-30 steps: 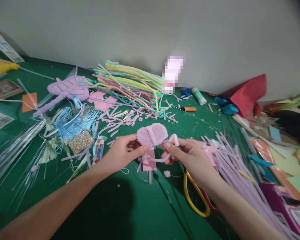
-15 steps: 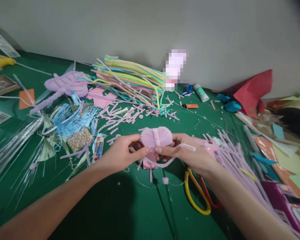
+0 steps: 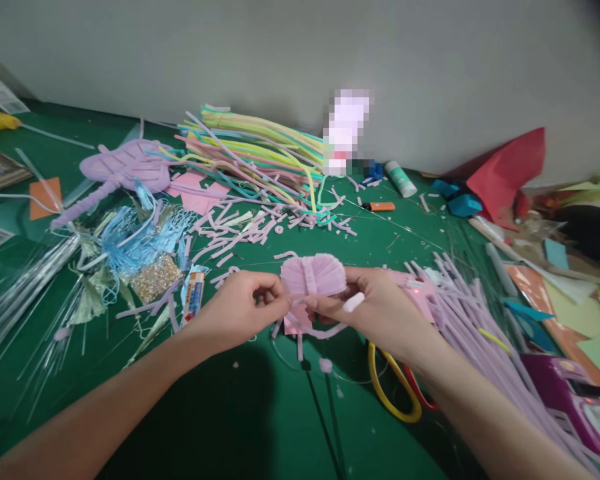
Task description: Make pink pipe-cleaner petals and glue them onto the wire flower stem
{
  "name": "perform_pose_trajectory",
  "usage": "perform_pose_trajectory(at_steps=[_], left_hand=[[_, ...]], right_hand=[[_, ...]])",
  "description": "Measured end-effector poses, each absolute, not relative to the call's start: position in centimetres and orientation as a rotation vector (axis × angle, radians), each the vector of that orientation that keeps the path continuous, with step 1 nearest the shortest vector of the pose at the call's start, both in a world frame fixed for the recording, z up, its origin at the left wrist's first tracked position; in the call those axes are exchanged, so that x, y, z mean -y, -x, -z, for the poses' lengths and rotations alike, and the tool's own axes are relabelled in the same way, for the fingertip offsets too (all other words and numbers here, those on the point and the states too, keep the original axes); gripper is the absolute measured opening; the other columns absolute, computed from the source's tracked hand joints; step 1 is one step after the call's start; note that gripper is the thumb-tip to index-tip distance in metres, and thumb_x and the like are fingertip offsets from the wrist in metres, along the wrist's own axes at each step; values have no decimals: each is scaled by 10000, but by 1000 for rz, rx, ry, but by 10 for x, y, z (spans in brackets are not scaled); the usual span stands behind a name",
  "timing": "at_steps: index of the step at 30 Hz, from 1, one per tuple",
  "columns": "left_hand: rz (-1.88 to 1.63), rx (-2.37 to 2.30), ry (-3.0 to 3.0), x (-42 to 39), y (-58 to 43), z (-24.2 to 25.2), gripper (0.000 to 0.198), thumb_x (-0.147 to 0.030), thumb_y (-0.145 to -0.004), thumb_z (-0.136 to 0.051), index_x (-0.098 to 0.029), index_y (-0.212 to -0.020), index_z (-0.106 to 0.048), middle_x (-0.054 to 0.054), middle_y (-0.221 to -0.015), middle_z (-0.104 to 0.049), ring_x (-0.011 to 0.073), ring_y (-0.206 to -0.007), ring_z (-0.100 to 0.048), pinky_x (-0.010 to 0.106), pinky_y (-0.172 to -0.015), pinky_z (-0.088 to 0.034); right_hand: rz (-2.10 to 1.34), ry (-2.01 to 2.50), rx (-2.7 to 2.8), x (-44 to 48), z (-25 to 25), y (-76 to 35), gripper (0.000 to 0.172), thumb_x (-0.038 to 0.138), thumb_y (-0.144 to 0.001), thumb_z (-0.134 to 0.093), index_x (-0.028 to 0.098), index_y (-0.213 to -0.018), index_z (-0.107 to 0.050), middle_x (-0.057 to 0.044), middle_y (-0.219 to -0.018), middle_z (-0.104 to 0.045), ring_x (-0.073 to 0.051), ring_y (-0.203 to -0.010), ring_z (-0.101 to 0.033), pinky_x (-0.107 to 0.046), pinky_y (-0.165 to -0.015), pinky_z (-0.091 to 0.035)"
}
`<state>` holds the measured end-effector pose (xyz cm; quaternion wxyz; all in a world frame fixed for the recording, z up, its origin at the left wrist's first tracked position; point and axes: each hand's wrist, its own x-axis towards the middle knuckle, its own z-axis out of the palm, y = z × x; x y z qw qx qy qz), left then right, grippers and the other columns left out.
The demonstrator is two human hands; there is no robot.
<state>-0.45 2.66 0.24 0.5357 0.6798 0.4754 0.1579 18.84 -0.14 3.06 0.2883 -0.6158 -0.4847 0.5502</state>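
A rounded lilac piece of fuzzy stems (image 3: 325, 275), with a raised band across its middle, is between my hands. My right hand (image 3: 367, 297) pinches its lower right side, thumb on the front. My left hand (image 3: 253, 301) is at its left edge, thumb and forefinger pressed together; whatever lies between those fingertips is too small to make out. A loose lilac stem (image 3: 325, 333) curves below the piece, and a pale stem end (image 3: 354, 302) sticks out over my right hand. Beneath lies a pink paper piece (image 3: 296, 321).
Scissors with a yellow handle (image 3: 375, 380) lie below my right hand. Lilac stems (image 3: 473, 327) and a purple device (image 3: 570, 400) are at the right. Coloured stems (image 3: 255, 143) and a lilac leaf-like shape (image 3: 130, 167) lie behind; blue tassels (image 3: 140, 233) are at the left.
My left thumb has come off the front of the lilac piece and back toward its left edge. My right hand keeps its hold. The view has shifted slightly.
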Motion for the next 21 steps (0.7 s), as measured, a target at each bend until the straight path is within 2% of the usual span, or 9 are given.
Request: perform_pose_trajectory(at_steps=[5,15,21], left_hand=[[-412,-1168,-1642,-27,5,-2,228,-358,-804,-614,-169,-675,-615,-44,-570,-494,105,-548,-423,214,-498,-300],[-564,-1185,-1678,-20,-1,-4,110,-228,-771,-585,-170,-681,-610,-54,-555,-479,86,-508,-397,203,-469,-296],[-576,-1058,-1950,-23,6,-9,117,-206,-827,-562,-178,-744,-639,-45,-597,-543,84,-522,-452,198,-498,-341]], right_hand=[[-1449,1658,1353,1,-30,-187,197,274,-608,-811,190,-622,-634,15,-608,-669,-142,-570,-601,-233,-493,-453],[-1453,1629,1368,-2,-28,-191,84,221,-657,-745,175,-698,-688,7,-674,-696,-150,-635,-626,-246,-577,-491],[-1536,1597,1306,-5,-23,-196,167,274,-649,-786,163,-745,-705,-15,-726,-709,-148,-650,-632,-254,-595,-506]])
